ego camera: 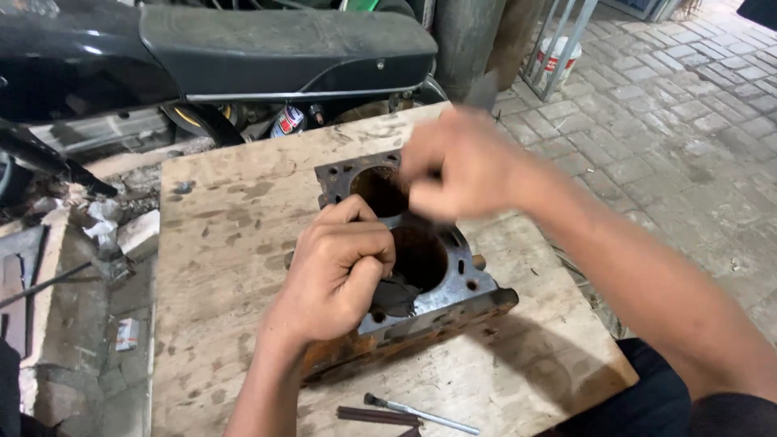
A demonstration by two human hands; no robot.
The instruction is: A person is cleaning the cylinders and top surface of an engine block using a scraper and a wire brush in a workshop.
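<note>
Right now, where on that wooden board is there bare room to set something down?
Bare board lies left of the engine block, up to the left edge, and at the near right corner. It is crowded over the block, under the left hand and right hand, and by the small tools at the near edge.

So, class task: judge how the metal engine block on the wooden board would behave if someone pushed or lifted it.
The engine block looks like thick cast metal with rusty sides, so it is probably heavy for its size and fully rigid. It sits flat on the wooden board, so it seems unlikely to roll or tip. A push would likely slide it, scraping the wood.
</note>
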